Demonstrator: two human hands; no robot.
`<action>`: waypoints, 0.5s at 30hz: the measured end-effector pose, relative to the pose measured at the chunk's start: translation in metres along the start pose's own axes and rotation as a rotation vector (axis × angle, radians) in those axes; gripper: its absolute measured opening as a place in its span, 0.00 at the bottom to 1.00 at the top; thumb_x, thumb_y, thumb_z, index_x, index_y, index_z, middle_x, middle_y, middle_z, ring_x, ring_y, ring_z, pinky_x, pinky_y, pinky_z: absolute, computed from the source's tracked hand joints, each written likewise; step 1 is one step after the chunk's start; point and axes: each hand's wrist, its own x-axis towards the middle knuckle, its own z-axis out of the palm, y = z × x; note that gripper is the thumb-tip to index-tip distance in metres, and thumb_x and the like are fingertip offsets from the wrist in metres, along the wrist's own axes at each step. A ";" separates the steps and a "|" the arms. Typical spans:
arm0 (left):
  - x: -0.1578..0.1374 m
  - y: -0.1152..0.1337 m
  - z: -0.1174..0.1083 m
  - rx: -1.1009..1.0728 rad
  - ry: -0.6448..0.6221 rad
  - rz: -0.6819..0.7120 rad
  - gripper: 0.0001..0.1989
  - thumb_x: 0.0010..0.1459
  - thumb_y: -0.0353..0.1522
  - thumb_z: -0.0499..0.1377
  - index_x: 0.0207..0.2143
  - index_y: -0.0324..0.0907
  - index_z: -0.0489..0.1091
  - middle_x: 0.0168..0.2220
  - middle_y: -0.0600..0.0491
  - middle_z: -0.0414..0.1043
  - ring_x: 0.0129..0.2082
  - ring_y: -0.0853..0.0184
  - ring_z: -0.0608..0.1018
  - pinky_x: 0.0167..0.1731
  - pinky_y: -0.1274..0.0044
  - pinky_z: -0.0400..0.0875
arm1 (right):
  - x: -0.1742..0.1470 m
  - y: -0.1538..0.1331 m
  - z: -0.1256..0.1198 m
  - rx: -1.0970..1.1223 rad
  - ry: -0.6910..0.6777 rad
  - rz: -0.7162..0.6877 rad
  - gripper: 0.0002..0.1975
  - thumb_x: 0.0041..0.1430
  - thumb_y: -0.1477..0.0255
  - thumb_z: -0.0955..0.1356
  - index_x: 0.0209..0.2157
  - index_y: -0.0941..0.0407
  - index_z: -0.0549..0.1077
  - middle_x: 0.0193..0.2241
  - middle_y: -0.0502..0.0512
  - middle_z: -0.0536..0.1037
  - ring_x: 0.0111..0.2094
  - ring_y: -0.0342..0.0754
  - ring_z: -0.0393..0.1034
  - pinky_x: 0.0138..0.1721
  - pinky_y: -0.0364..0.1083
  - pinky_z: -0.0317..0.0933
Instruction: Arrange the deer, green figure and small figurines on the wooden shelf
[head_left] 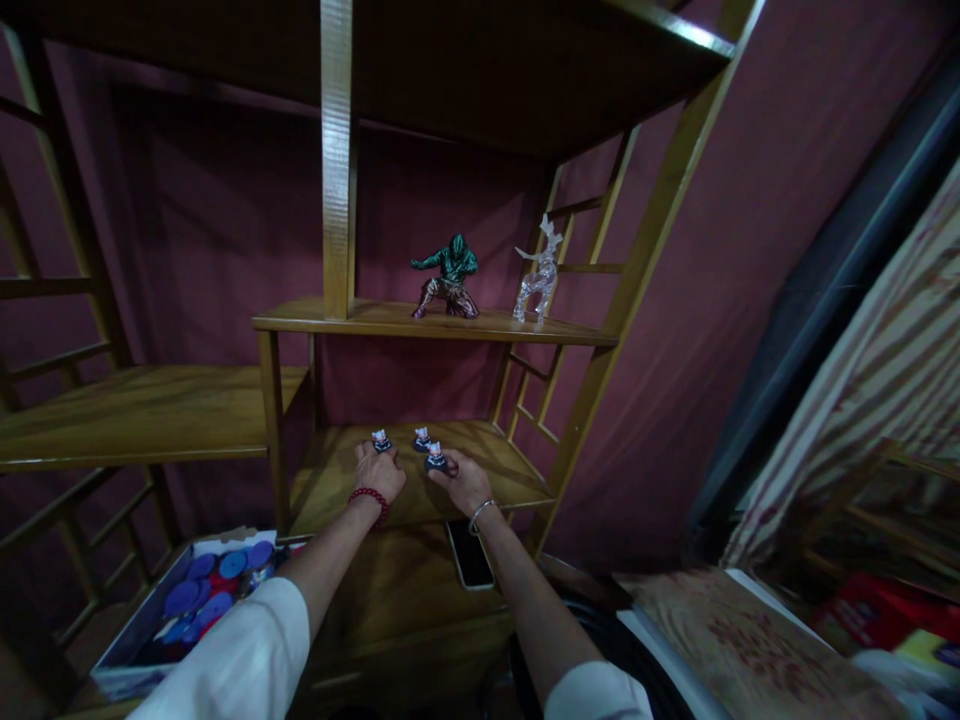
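Note:
On the low wooden shelf are small white cat-like figurines on dark round bases. My left hand, with a red bead bracelet on its wrist, has its fingers around the left figurine, which stands on the shelf. My right hand, wearing a silver bracelet, grips another figurine by its dark base, at the front. Just behind that one stands a third figurine, apart from both hands. My left fingertips are partly hidden behind the hand.
Above, a middle shelf bears a green and copper kneeling figure and a clear deer figurine. A phone lies below my right wrist. At lower left stands a box of blue, purple and red discs. Upright posts frame the shelves.

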 end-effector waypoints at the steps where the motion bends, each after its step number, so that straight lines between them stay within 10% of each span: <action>1: 0.000 0.000 0.000 0.001 0.007 0.005 0.18 0.50 0.35 0.47 0.42 0.46 0.70 0.43 0.45 0.63 0.46 0.55 0.58 0.47 0.68 0.51 | 0.000 0.000 0.000 0.002 0.000 -0.001 0.14 0.44 0.70 0.68 0.37 0.51 0.70 0.28 0.46 0.74 0.27 0.40 0.68 0.29 0.38 0.60; 15: -0.004 -0.001 -0.005 0.063 0.046 -0.061 0.17 0.49 0.36 0.48 0.38 0.44 0.72 0.41 0.45 0.62 0.45 0.55 0.58 0.45 0.68 0.50 | -0.001 0.001 0.000 -0.008 0.027 0.021 0.16 0.44 0.69 0.68 0.38 0.51 0.70 0.29 0.47 0.74 0.28 0.40 0.67 0.30 0.38 0.60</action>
